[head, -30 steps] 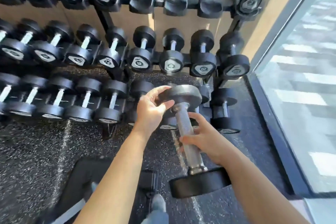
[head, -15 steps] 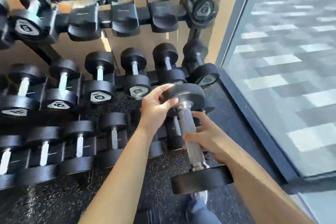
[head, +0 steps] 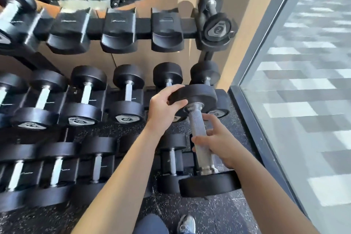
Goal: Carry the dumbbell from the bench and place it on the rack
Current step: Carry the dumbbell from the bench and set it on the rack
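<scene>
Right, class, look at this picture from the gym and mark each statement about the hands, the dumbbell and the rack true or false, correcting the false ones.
1. The left hand holds one head of the black rubber-headed dumbbell with a knurled steel handle. True.
2. The right hand hangs free and holds nothing. False: its fingers curl round the dumbbell's handle.
3. Every place on the top tier of the black metal rack is filled. False: three moulded black cradles there stand empty.
4. A small black dumbbell marked 2 sits at the right end of the top tier. True.
</scene>
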Available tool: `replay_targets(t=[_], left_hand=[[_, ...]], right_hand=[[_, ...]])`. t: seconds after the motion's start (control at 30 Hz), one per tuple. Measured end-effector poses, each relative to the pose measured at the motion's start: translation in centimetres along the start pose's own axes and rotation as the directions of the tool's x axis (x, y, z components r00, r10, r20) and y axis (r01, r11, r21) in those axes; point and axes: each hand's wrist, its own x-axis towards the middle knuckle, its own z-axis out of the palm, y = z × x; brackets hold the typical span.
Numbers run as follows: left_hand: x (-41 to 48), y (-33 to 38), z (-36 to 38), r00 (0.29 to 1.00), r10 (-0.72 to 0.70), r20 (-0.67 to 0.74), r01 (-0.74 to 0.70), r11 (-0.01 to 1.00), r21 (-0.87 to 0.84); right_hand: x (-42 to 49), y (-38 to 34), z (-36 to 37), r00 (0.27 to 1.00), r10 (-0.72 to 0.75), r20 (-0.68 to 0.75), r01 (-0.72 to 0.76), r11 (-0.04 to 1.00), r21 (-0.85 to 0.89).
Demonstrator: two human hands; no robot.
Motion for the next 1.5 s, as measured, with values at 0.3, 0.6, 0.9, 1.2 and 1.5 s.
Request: replay_targets(t=[0.3,0.6,0.9,1.2,1.5], left_hand=[[10.7,-1.7,-0.4,0.999,-0.036,0.018,0.038,0.989,-0.144],[23.7,-4.0,-3.9,0.993,-0.004,0.116,0.024,0.985,-0.172],[33.9,-5.3,-5.1,0.993,0.048,0.103,-0.044,0.998,-0.047],[43.3,-5.7,-4.6,0.995,0.097,0.006,-0.097,0.995,0.014],[51.2,-6.5,-4.7,0.980,0.184,-0.074,-0.170,0.973,0.154]], right_hand=[[10.4,-4.3,-1.3,0.999,0.039,-0.006,-0.039,0.999,0.012],[21.2,-10.6,0.2,0.996,0.031,-0.081,-0.025,0.997,0.079],[30.4,-15.4,-1.0,0.996,0.014,-0.084,-0.010,0.999,0.048],[38.6,-20.8,-3.2,0.997,-0.037,-0.072,0.037,0.999,-0.006],[46.5,-24.7,-4.0,0.996,-0.059,-0.064,0.060,0.998,0.018]])
